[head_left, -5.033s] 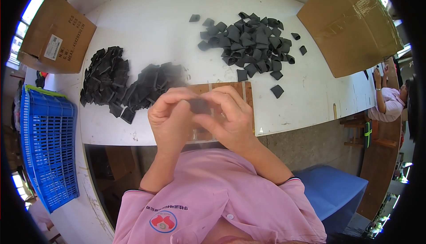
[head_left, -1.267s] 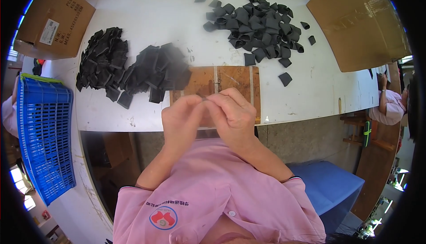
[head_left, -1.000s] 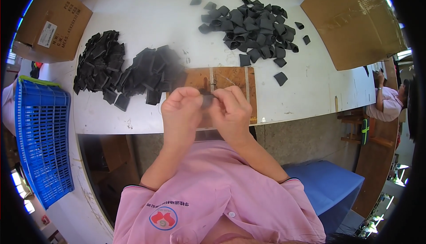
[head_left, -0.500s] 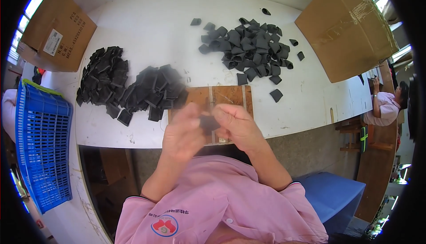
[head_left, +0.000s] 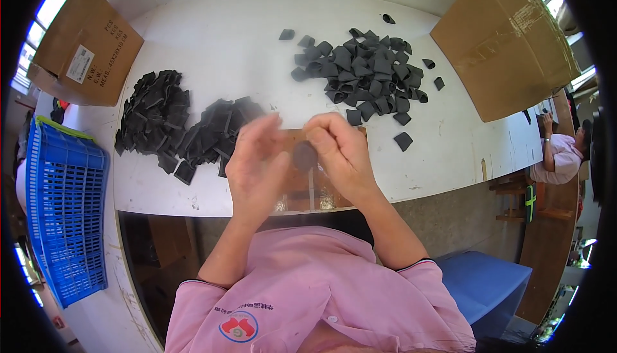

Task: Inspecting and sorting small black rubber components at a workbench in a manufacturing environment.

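Shirt: pink [head_left: 308, 295], at the lower edge, with both forearms rising from it toward the table.
Left hand: the left hand [head_left: 257, 163] is raised over the near table edge, fingers spread and blurred; it sits just beside the dark piece, and I cannot tell whether it touches it.
Right hand: the right hand [head_left: 340, 150] is curled, its fingers pinched narrow on the dark piece.
Piece: a small dark piece [head_left: 304, 156] sits between the 2 hands, held up above the board, close to the person's chest.
Board: a brown board [head_left: 308, 186] lies on the table edge directly under the hands, mostly hidden by them.
Table: white table [head_left: 212, 38], its near edge just beyond the hands.
Left pile: a heap of black pieces [head_left: 180, 125] lies left of the hands, near the left hand's fingertips.
Right pile: a looser spread of dark grey pieces [head_left: 366, 73] lies farther back and to the right, with 1 stray piece [head_left: 403, 140] near the right hand.
Crate: blue crate [head_left: 64, 211] stands off the table's left end.
Boxes: a cardboard box [head_left: 83, 44] at the far left corner; a flat cardboard sheet [head_left: 508, 38] at the far right.
Co-worker: another person in pink [head_left: 562, 157] sits at the far right rim, well apart.
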`<state>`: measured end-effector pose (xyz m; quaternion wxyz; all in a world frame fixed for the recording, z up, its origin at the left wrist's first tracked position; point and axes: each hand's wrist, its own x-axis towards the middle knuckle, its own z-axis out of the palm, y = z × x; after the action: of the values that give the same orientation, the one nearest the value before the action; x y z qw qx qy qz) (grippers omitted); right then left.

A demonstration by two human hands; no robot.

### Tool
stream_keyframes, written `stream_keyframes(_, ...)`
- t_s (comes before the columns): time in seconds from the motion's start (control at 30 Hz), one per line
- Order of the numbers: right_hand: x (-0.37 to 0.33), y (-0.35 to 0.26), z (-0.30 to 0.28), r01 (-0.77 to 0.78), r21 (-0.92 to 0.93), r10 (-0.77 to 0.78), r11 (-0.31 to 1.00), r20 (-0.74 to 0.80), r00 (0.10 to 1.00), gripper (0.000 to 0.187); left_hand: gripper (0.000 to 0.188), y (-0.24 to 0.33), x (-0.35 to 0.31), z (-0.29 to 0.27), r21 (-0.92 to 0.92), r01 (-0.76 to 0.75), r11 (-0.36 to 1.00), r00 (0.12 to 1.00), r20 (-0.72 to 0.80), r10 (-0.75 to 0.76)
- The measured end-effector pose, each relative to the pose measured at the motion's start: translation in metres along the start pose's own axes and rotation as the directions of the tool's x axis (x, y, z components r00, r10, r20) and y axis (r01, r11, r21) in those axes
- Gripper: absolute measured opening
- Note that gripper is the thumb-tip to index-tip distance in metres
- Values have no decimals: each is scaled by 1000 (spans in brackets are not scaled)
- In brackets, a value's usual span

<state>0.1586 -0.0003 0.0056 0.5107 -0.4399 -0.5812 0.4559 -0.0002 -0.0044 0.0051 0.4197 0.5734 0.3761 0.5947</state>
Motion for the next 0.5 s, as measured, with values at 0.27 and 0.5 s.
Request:
stream_keyframes(0.27,-16,-21,14,341,-385,-394,858,-64,917,40,12,5,6,8,-128,-134,983,991,-2,135)
stream_keyframes(0.5,-7,-19,19,481,-631,-621,609,-2,784,25,9,7,-10,10,-529,82,844,948,-220,-230)
